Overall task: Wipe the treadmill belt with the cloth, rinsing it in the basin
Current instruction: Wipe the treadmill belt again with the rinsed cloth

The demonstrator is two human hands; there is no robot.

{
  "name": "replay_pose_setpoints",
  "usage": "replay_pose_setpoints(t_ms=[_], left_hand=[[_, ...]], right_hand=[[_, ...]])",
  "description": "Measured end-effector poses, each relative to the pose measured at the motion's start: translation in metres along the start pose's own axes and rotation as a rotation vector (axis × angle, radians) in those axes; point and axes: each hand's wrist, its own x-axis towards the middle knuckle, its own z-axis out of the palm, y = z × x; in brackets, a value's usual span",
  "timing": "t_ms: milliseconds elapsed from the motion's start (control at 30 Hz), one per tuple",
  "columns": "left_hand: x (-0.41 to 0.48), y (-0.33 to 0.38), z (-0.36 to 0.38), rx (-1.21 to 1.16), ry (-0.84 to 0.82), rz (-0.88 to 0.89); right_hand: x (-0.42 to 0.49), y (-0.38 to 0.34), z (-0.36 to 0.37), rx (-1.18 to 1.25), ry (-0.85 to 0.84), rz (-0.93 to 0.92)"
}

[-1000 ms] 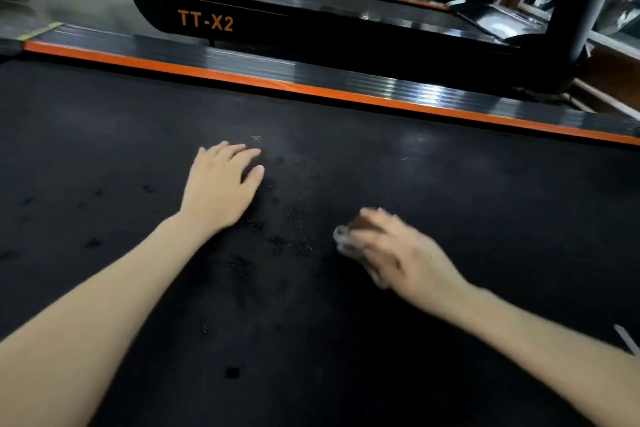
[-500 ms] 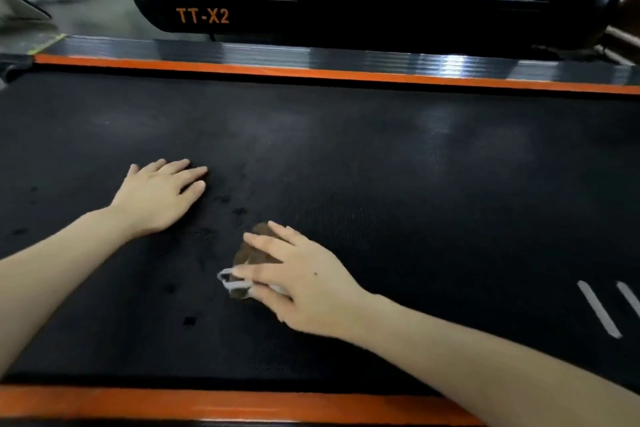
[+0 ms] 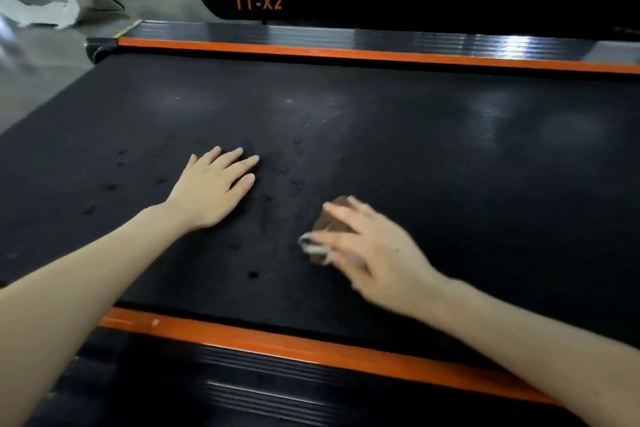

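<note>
Right hand (image 3: pixel 374 253) lies palm down on the cloth (image 3: pixel 331 220), its grip spread: the fingers and thumb stretch out fairly straight over the cloth and press it onto the belt (image 3: pixel 450 166) rather than curl round it. Blur smears this hand, so the fingertips are hard to make out. Most of the cloth is hidden beneath the palm. Only a brown fold shows between the fingers, and a pale, rumpled edge pokes out beside the thumb. Left hand (image 3: pixel 214 191) rests flat on the belt nearby, fingers straight and close together, holding nothing. Small dark wet-looking spots dot the belt's matte black, finely textured surface around both hands. Orange strips (image 3: pixel 277 340) with ribbed black rails border its near and far sides. Beyond stands a second treadmill (image 3: pixel 258 3) lettered TT-X2, cut off by the frame's top edge.
</note>
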Motion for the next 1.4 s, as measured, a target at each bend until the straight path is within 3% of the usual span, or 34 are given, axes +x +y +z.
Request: replay_pose_setpoints(t_ms=[100,300,400,533,567,667,767,833,933,1033,1100,1200,1300,1400], left_hand=[[0.000,-0.018,-0.005,0.050,-0.007,0.028],[0.007,-0.056,-0.009,-0.009,0.031,0.040],[0.008,-0.078,-0.004,-0.072,0.012,0.044],[0.013,-0.090,0.001,-0.064,0.003,0.119],[0.015,-0.092,0.001,-0.068,0.014,0.134],[0.023,-0.094,0.004,-0.025,0.051,0.210],[0.031,-0.096,0.007,0.015,0.075,0.269],[0.036,-0.099,0.007,0.046,0.100,0.317],[0.039,-0.105,0.010,0.088,0.110,0.364],[0.037,-0.107,0.013,0.043,0.094,0.360],[0.036,-0.107,0.014,0.009,0.099,0.363],[0.038,-0.108,0.016,-0.017,0.096,0.378],[0.039,-0.109,0.018,-0.016,0.127,0.394],[0.040,-0.109,0.018,-0.039,0.139,0.403]], right_hand=[[0.026,-0.032,0.024,0.078,-0.128,-0.095],[0.075,-0.032,0.042,-0.061,0.030,-0.121],[0.093,0.010,0.023,-0.150,0.178,0.102],[0.112,0.055,0.008,-0.195,0.332,0.664],[0.118,0.046,0.017,-0.212,0.366,0.724],[0.127,-0.016,0.050,-0.192,0.375,0.537],[0.113,-0.078,0.066,-0.048,0.158,0.231],[0.104,-0.086,0.060,-0.030,0.060,0.172],[0.103,-0.054,0.050,-0.135,0.096,0.340],[0.131,-0.020,0.044,-0.231,0.249,0.668],[0.156,-0.021,0.053,-0.276,0.340,0.765],[0.160,-0.064,0.072,-0.237,0.372,0.651],[0.120,-0.112,0.070,-0.124,0.137,0.396],[0.073,-0.098,0.038,-0.131,-0.037,0.432]])
